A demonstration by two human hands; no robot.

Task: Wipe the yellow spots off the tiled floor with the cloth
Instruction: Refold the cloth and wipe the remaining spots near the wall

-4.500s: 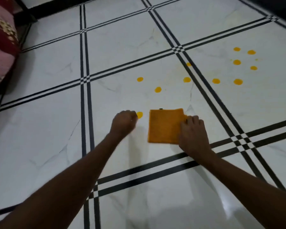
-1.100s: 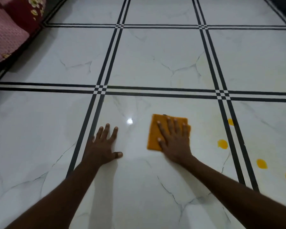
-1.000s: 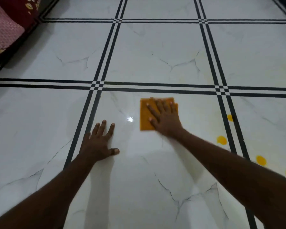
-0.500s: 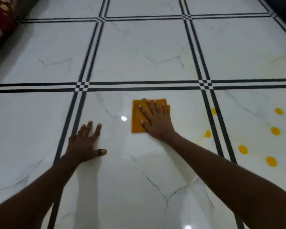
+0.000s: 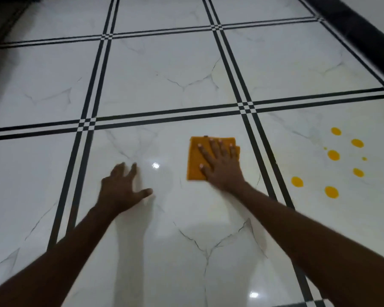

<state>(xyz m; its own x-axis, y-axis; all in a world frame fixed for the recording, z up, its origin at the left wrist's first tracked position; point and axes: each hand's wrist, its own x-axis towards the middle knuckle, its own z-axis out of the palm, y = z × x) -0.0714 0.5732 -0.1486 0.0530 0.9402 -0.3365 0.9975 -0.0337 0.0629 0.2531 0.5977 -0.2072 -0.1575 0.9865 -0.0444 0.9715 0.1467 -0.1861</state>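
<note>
Yellow spots point(image 5: 333, 155) lie right of the orange cloth point(image 5: 194, 160); our right hand point(image 5: 222, 165) presses it flat, fingers spread; left hand point(image 5: 120, 189), splayed, lies left of it.

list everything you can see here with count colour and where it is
folded orange cloth: one, orange, flat on the centre tile under the right hand
yellow spots: six large and two tiny, yellow, on the tile to the right of the cloth, across the black lines
white marble-look tiled floor: one, white with grey veins, fills the view
black double grout lines: black with white between, crossing between tiles
dark skirting band: one, black, top right edge
left hand: one, fingers spread, on the bare centre tile left of the cloth
right hand: one, palm down, pressing the cloth
</note>
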